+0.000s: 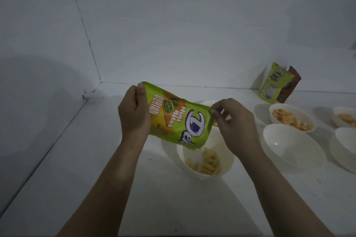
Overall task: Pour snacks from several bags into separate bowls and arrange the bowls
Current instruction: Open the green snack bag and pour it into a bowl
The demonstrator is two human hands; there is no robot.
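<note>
A green snack bag (177,119) is tilted mouth-down over a white bowl (183,161). My left hand (134,113) grips the bag's raised bottom end. My right hand (231,121) pinches the bag's upper edge near the mouth. Pale yellow stick snacks (208,161) lie in that bowl and some are dropping from the bag's mouth. Behind the bag, another white bowl (210,103) is mostly hidden.
To the right stand an empty white bowl (292,144), a bowl of orange snacks (291,119), a further bowl with snacks (345,118) and another bowl (346,146) at the frame edge. Two more bags, a green one (273,82) and a dark red one (290,86), lean against the back wall.
</note>
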